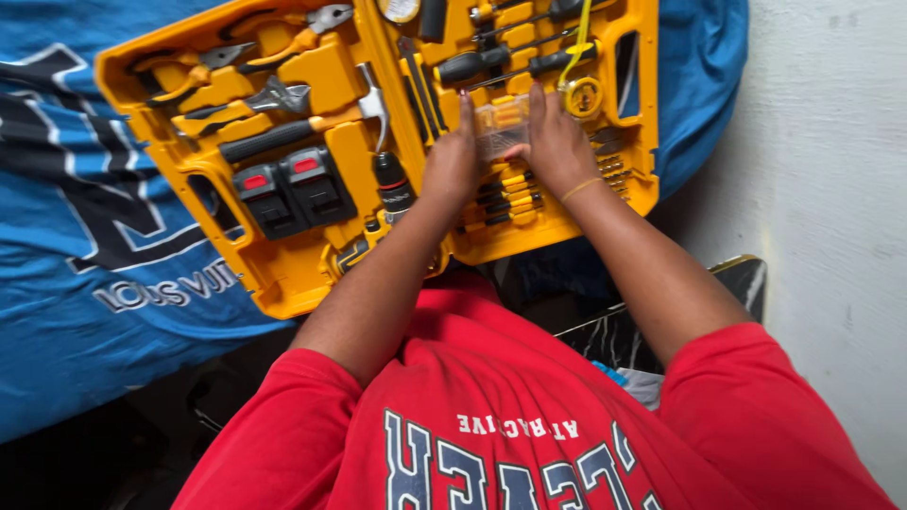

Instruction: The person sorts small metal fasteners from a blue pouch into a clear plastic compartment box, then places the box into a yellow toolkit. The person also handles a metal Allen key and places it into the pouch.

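Over the open yellow plastic tool case [312,274], seen from the head camera, we had both hands on a small clear plastic box [499,125] seated in the right half of the case. Our left hand [452,161] lay against its left edge with the fingers pressed together and pointing away from us; our right hand [557,146] covered its right edge, fingers close together, the thumb tucked toward the box. Whether either hand truly pinched the box we could not tell.

To handle it well, we judged that both sides needed even pressure, so the box would come up or go down level in its recess, clear of the black-handled screwdrivers [501,61] just beyond and the yellow tape measure [581,96] just beside the right hand. The steel claw hammer [312,127] and orange-handled pliers [283,42] lay well apart in the left half. The case rested on a blue bed cover [57,312].
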